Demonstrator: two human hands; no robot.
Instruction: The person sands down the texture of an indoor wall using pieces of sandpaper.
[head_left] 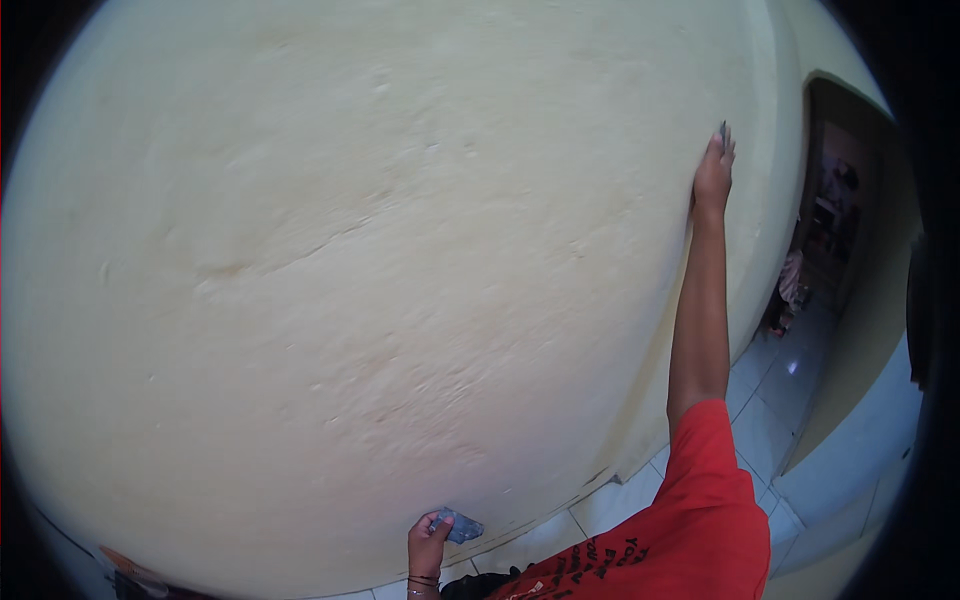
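A large cream wall (380, 270) fills most of the view, with cracks, dents and rough patches in its paint. My right hand (712, 182) reaches far up along the wall near its right-hand corner, closed on a thin dark grey piece (723, 131). Only a sliver of that piece shows, too little to name it. Low down, my left hand (425, 548) pinches a flat, blue-grey piece with uneven edges (459, 525) between thumb and fingers. It is held close to the lower part of the wall; whether it touches cannot be told.
At the right, a dark doorway (835, 200) opens to another room, with a person's patterned clothing (789, 277) partly in sight. White floor tiles (612, 508) run along the wall's foot. Dark and brown items (130, 570) lie at the lower left.
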